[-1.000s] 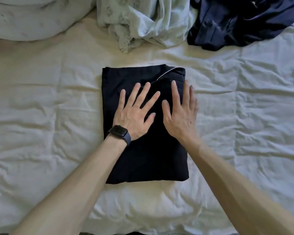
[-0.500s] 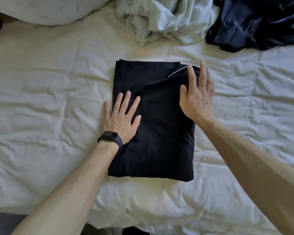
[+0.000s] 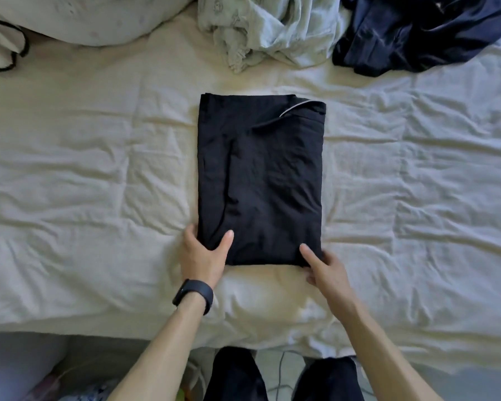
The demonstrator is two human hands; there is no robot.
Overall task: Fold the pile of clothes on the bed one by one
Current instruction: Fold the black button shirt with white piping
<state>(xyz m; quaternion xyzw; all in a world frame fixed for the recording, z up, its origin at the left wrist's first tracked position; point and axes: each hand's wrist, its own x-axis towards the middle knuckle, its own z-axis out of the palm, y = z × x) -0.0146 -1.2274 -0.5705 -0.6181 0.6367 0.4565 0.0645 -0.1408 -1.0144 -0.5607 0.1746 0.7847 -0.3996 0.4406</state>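
Now our left hand (image 3: 201, 256) and right hand (image 3: 326, 270) pinch the black garment (image 3: 261, 180) by its lower corners | we judge it nearly folded | pale green garment (image 3: 272, 27) and navy garment (image 3: 417, 33) lie crumpled, top of frame.

black garment (image 3: 261, 180) folded into a tidy rectangle, flat on the bed (image 3: 99, 169), pale green garment (image 3: 272, 27) and navy garment (image 3: 417, 33) crumpled side by side further back

The folded black fabric garment (image 3: 261, 180) shows thin white piping; the crumpled pale-green cloth (image 3: 275, 27) is faintly printed; the glossy crumpled garment (image 3: 417, 33) is navy.
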